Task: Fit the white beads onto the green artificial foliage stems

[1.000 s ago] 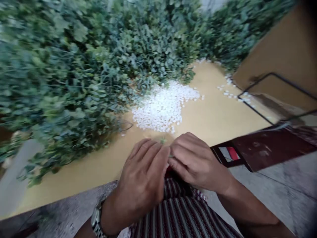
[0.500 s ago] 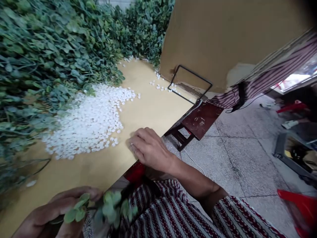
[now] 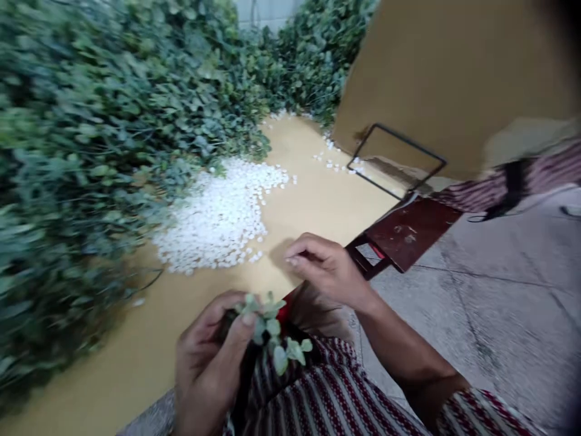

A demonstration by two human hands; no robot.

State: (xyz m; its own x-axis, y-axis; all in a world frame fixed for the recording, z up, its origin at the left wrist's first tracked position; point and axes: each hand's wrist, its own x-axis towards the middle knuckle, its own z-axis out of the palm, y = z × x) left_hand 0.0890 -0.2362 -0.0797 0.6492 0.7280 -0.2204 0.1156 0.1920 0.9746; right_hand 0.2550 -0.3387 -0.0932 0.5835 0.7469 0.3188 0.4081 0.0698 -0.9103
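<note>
Compared with half a second ago, the left hand (image 3: 211, 357) has come up from the lower left and is now near the right hand (image 3: 331, 272), where the two were well apart. The right hand, whose fingertips were down at the worktop (image 3: 318, 200) by its near edge, now appears raised above that edge, palm turned more toward the left hand. The leafy sprig (image 3: 272, 330) has travelled with the left hand and lies just off the worktop's near edge, over the striped clothing (image 3: 308, 393). Its stem end is hidden in the left grip — thumb pressed down against the fingers, closed on the sprig — and its leafy end points right and back toward the body, so that its long axis runs crosswise to the near edge. The right grip is narrow, thumb and fingertips close together; I cannot tell whether something small and white is pinched there. The heap of white discs (image 3: 218, 221) lies in from the near edge, as before, with the mass of greenery (image 3: 113, 121) along the worktop's left and far sides. A black wire frame (image 3: 411, 140) stands by the cardboard (image 3: 454, 72) at the right end.
</note>
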